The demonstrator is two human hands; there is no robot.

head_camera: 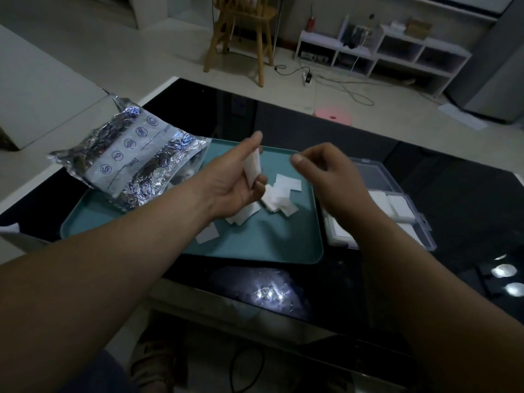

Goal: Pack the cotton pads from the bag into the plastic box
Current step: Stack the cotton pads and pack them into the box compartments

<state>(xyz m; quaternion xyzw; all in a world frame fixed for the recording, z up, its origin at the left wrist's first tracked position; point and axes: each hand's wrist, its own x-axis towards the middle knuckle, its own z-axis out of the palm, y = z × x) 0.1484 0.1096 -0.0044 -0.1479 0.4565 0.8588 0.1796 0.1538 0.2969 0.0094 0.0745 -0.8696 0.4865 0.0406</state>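
The left hand [235,182] pinches a small stack of cotton pads [253,168] upright above the teal tray [255,245], where loose pads [279,198] lie scattered beneath it. The right hand [331,177] hovers just beside the stack, fingers curled and blurred; I cannot tell whether it holds anything. The plastic box [397,205] lies under its wrist.

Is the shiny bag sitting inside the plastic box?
No, the shiny bag lies at the left end of the teal tray; the plastic box sits beside its right edge.

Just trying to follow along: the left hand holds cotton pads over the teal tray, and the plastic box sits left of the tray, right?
Not quite: in the head view the plastic box sits right of the teal tray. The left hand does hold cotton pads over the tray.
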